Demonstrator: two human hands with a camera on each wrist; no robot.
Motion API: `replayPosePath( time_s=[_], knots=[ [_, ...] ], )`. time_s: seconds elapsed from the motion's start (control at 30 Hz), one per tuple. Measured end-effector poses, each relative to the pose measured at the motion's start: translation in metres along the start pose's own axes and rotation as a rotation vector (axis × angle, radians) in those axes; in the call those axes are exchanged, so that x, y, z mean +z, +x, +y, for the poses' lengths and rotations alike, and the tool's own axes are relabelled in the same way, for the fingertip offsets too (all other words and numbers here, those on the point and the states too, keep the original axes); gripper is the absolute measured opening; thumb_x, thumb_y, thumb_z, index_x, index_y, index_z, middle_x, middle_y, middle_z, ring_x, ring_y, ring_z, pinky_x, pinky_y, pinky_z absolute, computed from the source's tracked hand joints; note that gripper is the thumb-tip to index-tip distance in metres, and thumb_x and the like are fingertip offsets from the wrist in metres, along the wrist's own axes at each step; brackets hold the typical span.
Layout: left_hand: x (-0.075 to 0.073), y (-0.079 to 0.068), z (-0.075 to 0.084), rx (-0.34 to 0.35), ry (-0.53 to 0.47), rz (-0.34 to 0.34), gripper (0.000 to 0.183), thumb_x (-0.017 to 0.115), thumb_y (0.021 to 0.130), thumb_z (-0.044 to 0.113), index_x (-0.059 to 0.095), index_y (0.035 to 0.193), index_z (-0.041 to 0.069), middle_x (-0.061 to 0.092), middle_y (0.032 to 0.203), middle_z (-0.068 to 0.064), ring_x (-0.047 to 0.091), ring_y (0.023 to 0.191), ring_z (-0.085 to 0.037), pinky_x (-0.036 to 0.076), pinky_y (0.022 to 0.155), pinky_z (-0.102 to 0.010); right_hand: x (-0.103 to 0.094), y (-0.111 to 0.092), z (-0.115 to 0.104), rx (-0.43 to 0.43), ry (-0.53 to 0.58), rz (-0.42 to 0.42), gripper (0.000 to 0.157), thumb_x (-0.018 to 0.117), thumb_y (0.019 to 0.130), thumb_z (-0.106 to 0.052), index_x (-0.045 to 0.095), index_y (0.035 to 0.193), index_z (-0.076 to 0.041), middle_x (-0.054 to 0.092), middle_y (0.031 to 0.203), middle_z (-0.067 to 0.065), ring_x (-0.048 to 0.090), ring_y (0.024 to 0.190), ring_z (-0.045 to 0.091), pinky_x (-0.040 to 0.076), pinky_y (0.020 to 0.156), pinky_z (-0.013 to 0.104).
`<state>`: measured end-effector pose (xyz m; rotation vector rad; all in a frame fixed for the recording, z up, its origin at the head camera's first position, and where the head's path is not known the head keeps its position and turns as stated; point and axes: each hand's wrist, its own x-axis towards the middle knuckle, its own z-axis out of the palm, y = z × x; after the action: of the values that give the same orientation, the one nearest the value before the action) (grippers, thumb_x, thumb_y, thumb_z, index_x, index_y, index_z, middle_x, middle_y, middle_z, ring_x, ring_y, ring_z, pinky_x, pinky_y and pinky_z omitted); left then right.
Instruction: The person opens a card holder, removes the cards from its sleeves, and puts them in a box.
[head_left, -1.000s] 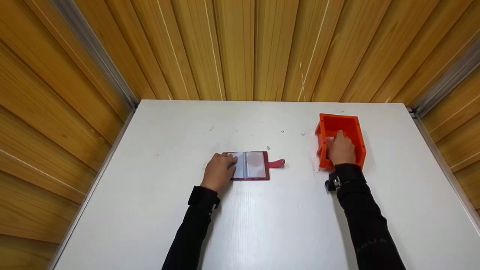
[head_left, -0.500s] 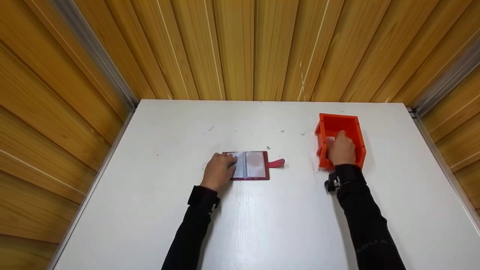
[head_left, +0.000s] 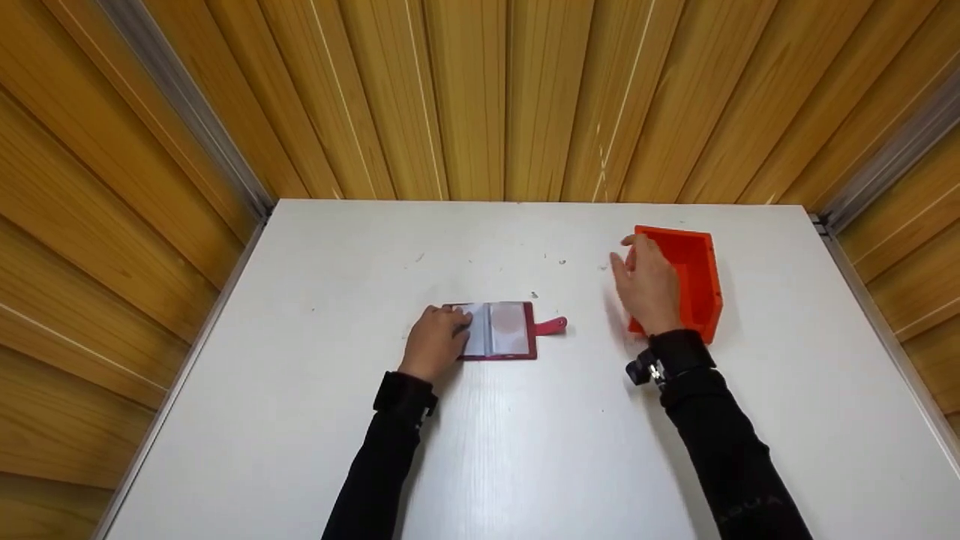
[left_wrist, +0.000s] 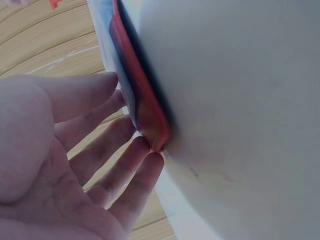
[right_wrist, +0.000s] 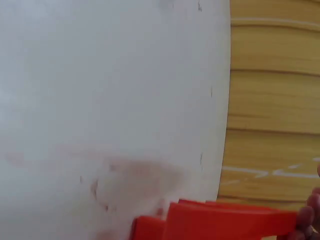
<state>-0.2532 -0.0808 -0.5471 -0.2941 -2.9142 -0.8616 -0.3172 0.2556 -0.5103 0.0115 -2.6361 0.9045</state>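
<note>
In the head view, a small red card holder (head_left: 532,330) lies spread out on the white table, its clear sleeves (head_left: 510,328) facing up and its snap strap (head_left: 552,325) pointing right. My left hand (head_left: 433,343) rests on its left side. In the left wrist view the thumb lies over the sleeves and the fingertips touch the red cover (left_wrist: 142,95). My right hand (head_left: 649,289) is over the left wall of an orange-red plastic bin (head_left: 701,277), thumb and fingers apart. Its fingertips (right_wrist: 304,218) appear at the bin's rim in the right wrist view; nothing held is visible.
The white table (head_left: 525,442) carries small dark marks near its middle and back. Wood-look panels (head_left: 480,97) stand behind it and on both sides. Part of the bin's inside is hidden by the right hand.
My right hand has risen out of the bin and moved left over its wall. The bin has turned slightly and shifted left. My left hand stays on the card holder.
</note>
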Motion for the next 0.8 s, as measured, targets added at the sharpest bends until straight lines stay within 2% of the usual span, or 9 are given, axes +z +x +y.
replayPosePath(
  time_s=[0.1,0.23,0.37,0.47,0.63,0.8],
  knots=[
    [0.001,0.000,-0.001,0.000,0.010,-0.002,0.030,0.074,0.094,0.010,0.076,0.124,0.007,0.073,0.127,-0.015,0.065,0.116,-0.036,0.053,0.100,-0.049,0.011,-0.008,-0.018,-0.104,-0.099,-0.066,0.027,0.064,0.103,-0.026,0.066,0.121,-0.006,0.060,0.092,0.014,0.054,0.082,0.029,0.047,0.071,0.039],
    [0.002,-0.001,-0.001,0.007,0.009,0.001,0.030,0.074,0.094,0.010,0.076,0.124,0.007,0.073,0.127,-0.016,0.065,0.116,-0.036,0.053,0.100,-0.049,0.020,-0.016,-0.039,-0.160,-0.204,-0.085,0.024,0.068,0.099,-0.024,0.071,0.115,-0.005,0.065,0.098,0.017,0.059,0.092,0.034,0.054,0.081,0.046],
    [0.001,-0.001,-0.001,0.019,0.014,0.002,0.030,0.075,0.094,0.009,0.076,0.123,0.006,0.073,0.127,-0.016,0.065,0.116,-0.036,0.053,0.100,-0.049,0.031,-0.024,-0.055,-0.228,-0.195,-0.142,0.026,0.071,0.098,-0.022,0.071,0.117,-0.005,0.066,0.106,0.016,0.061,0.097,0.033,0.057,0.089,0.046],
    [0.000,-0.001,-0.002,0.024,0.017,0.004,0.030,0.075,0.093,0.009,0.076,0.123,0.006,0.073,0.126,-0.016,0.065,0.115,-0.037,0.053,0.100,-0.050,0.044,-0.031,-0.063,-0.292,-0.143,-0.255,0.028,0.072,0.098,-0.024,0.071,0.120,-0.007,0.064,0.104,0.013,0.060,0.095,0.029,0.058,0.086,0.041],
    [0.000,-0.003,-0.001,0.017,-0.006,-0.001,0.030,0.074,0.094,0.010,0.076,0.124,0.006,0.072,0.129,-0.016,0.064,0.118,-0.036,0.052,0.102,-0.049,0.063,-0.043,-0.066,-0.364,-0.128,-0.469,0.048,0.072,0.098,-0.035,0.065,0.136,-0.007,0.057,0.102,0.010,0.054,0.097,0.025,0.052,0.082,0.037],
    [0.001,-0.003,0.000,0.011,-0.032,-0.006,0.030,0.075,0.093,0.010,0.076,0.123,0.005,0.071,0.131,-0.016,0.063,0.119,-0.036,0.051,0.103,-0.049,0.072,-0.053,-0.060,-0.351,-0.193,-0.590,0.071,0.074,0.094,-0.049,0.056,0.149,-0.008,0.050,0.107,0.009,0.047,0.100,0.024,0.041,0.081,0.035]
  ],
)
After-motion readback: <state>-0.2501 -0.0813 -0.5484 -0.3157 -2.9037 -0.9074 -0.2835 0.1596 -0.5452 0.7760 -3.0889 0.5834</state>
